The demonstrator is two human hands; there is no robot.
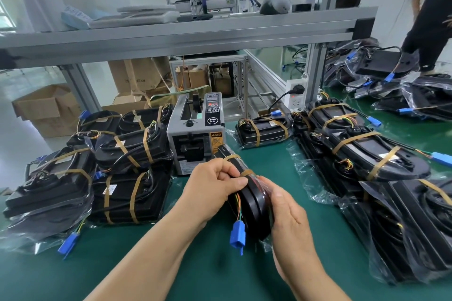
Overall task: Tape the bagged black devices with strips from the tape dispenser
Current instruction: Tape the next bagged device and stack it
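The person holds one bagged black device (pixel 254 205) on edge just above the green desk (pixel 220 273), directly in front of the tape dispenser (pixel 195 134). Its far end nearly reaches the dispenser's outlet. The left hand (pixel 215 178) grips the upper edge with fingers (pixel 226 168) curled over it, and the thumb lies flat by a tan tape strip (pixel 247 173) that wraps the device. A second strip (pixel 232 157) circles it nearer the dispenser. The right hand (pixel 286 205) cradles the rounded near end, with the thumb on the top edge. Its other fingers are hidden behind the bag, so their curl cannot be told. A blue connector (pixel 237 233) hangs from the device on coloured wires.

Left of the dispenser sits a stack of taped devices (pixel 132 193) in clear bags. A larger pile (pixel 367 154) runs along the right side of the desk, and one more taped unit (pixel 264 129) lies just right of the dispenser. Behind the desk are a white power socket (pixel 296 93) on an aluminium frame (pixel 195 29) and cardboard boxes (pixel 49 107) on the floor. A person in black (pixel 430 19) stands at the far right.
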